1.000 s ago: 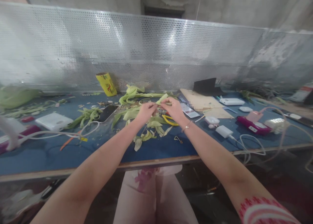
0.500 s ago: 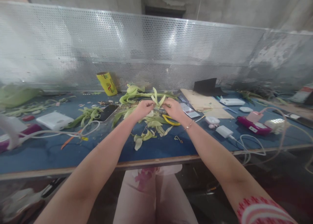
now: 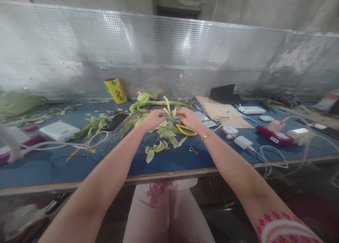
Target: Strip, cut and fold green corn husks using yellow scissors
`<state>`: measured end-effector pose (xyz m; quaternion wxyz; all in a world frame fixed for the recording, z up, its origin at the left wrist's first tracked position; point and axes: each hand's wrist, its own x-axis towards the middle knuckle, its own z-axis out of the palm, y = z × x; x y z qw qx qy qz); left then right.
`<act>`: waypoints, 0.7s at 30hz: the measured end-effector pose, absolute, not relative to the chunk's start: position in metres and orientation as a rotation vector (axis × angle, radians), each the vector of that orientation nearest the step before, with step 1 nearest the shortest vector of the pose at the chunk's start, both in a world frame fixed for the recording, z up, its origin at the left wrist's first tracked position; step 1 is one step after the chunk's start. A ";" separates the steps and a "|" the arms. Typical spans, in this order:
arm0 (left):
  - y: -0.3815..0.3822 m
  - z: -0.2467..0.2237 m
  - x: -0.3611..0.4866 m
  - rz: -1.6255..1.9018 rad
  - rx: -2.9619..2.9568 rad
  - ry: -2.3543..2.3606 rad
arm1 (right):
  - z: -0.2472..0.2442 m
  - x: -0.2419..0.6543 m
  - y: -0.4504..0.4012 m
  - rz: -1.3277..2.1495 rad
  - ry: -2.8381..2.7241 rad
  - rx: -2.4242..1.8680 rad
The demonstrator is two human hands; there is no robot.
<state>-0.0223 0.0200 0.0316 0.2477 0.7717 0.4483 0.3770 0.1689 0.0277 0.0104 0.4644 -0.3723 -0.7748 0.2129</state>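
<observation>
My left hand (image 3: 153, 118) and my right hand (image 3: 186, 117) meet over the middle of the blue table (image 3: 169, 160). Both pinch a pale green leaf strip (image 3: 168, 110) that sticks up between the fingertips. Under the hands lies a pile of green leaf pieces (image 3: 166, 135). A yellow-handled tool (image 3: 186, 131) lies on the table just below my right hand. More long green leaves (image 3: 148, 101) lie behind the hands.
A perforated metal screen (image 3: 169, 55) closes the far side. A yellow packet (image 3: 116, 90) leans on it. White boxes (image 3: 58, 130), cables (image 3: 79, 144), a phone (image 3: 116, 122), a pink device (image 3: 275, 136), chargers (image 3: 242, 142) and cardboard (image 3: 222, 112) lie around.
The leaf strip, flat between my fingertips a second ago, now stands up bent between them. Both hands have shifted slightly away from me.
</observation>
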 end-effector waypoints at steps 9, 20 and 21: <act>0.026 0.027 -0.024 1.010 1.986 1.240 | 0.014 0.171 0.027 0.838 -1.726 -0.980; 0.019 0.019 -0.004 1.207 1.229 0.896 | 0.010 0.157 0.021 1.370 -1.243 -0.925; 0.018 0.020 -0.003 1.208 1.181 0.877 | 0.010 0.157 0.021 1.364 -1.253 -0.920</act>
